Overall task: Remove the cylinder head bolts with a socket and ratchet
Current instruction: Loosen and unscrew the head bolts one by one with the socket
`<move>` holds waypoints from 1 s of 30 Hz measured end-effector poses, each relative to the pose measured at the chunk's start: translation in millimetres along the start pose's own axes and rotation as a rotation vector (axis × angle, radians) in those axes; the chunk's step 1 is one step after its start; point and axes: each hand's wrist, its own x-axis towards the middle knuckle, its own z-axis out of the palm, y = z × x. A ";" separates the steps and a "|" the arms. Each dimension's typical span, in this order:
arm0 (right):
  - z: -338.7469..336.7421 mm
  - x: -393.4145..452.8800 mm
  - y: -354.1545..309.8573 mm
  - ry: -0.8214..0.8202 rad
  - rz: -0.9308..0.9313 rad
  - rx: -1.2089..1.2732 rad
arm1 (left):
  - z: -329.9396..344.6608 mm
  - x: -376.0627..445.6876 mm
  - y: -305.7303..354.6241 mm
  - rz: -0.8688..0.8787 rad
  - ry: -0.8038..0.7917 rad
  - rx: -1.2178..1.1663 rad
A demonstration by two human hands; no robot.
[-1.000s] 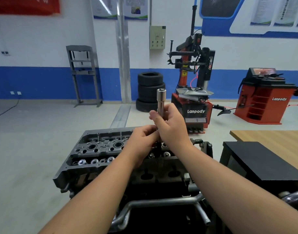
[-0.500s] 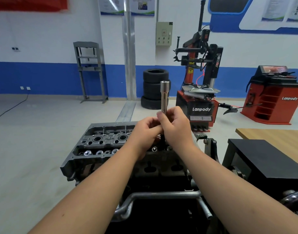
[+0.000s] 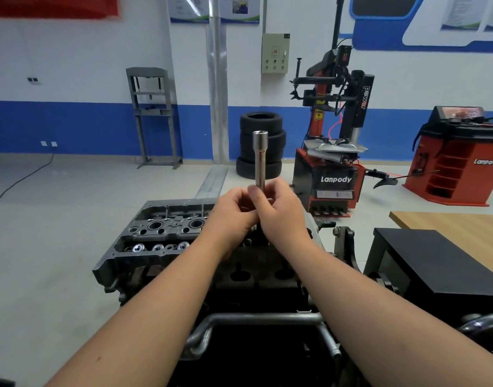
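Both the left hand (image 3: 234,212) and right hand (image 3: 281,213) clasp their fingers around an upright socket (image 3: 260,160) above the cylinder head (image 3: 161,233).

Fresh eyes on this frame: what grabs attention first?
The socket, standing upright at centre, gripped low by both the left hand and right hand. Just beneath them sits the bare cylinder head. Behind, to the right, a red tyre changer.

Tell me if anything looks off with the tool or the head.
One oddity: the long socket points open end up, held by both the left hand and right hand above the cylinder head, not on any bolt. No damage or spill shows.
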 end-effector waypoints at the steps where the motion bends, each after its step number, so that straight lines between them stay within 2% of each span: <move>1: -0.7 -0.5 -0.3 0.002 0.000 0.005 | -0.2 -0.9 0.3 0.011 -0.012 -0.009; 10: -0.2 -6.3 -3.9 0.033 -0.089 -0.111 | -1.4 -6.8 5.2 0.029 -0.155 -0.141; 13: 0.6 -6.7 -4.5 0.047 -0.082 -0.112 | -4.6 -6.7 3.2 0.028 -0.120 -0.171; 18: 4.4 -5.7 -9.4 0.050 -0.007 -0.079 | -2.7 -2.0 1.4 0.065 -0.046 -0.075; 23: 1.5 -4.7 -7.5 0.125 0.011 -0.096 | -2.9 -3.5 3.3 0.038 -0.081 -0.120; 30: -0.9 -6.8 -10.0 0.038 -0.047 -0.069 | -5.8 -3.5 5.0 -0.031 -0.140 -0.243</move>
